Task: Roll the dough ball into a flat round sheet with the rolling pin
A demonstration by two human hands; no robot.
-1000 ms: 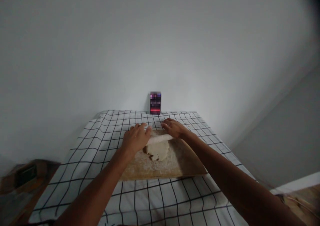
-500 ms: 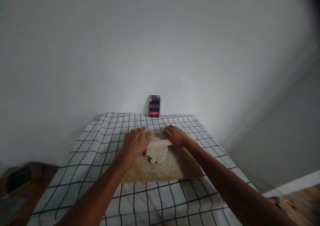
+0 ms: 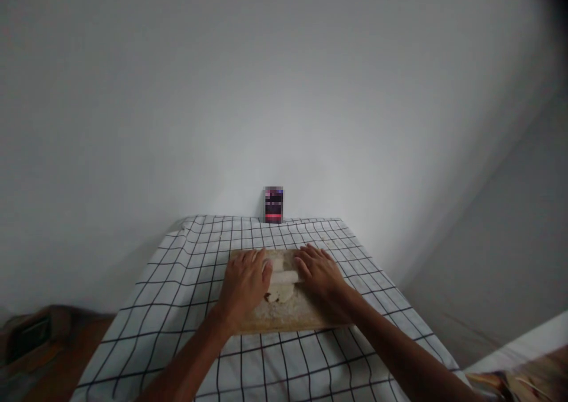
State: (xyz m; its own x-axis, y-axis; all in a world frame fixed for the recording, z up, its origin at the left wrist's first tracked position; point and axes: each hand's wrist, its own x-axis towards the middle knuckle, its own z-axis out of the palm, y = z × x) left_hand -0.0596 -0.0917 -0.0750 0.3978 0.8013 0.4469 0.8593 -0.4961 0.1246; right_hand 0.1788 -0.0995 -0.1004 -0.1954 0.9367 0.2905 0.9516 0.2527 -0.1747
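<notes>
A pale rolling pin (image 3: 284,277) lies crosswise over flattened dough (image 3: 284,294), which shows on both sides of it. The dough's near edge is ragged. Under them is a flour-dusted wooden board (image 3: 290,321). My left hand (image 3: 246,280) rests on the pin's left end with its fingers stretched forward and its thumb apart. Over the right end lies my right hand (image 3: 320,273), open, palm down, its fingers extended past the pin. Both ends of the pin are hidden under my hands.
A white cloth with a black grid (image 3: 177,295) covers the table. At its far edge a blurred dark phone-like object (image 3: 274,205) leans on the white wall (image 3: 275,94). Brown furniture (image 3: 39,337) stands lower left, beyond the table's edge.
My hands and the pin have come back towards me over the dough, so less of its near part shows. My fingers are more stretched out. The view has tilted up slightly.
</notes>
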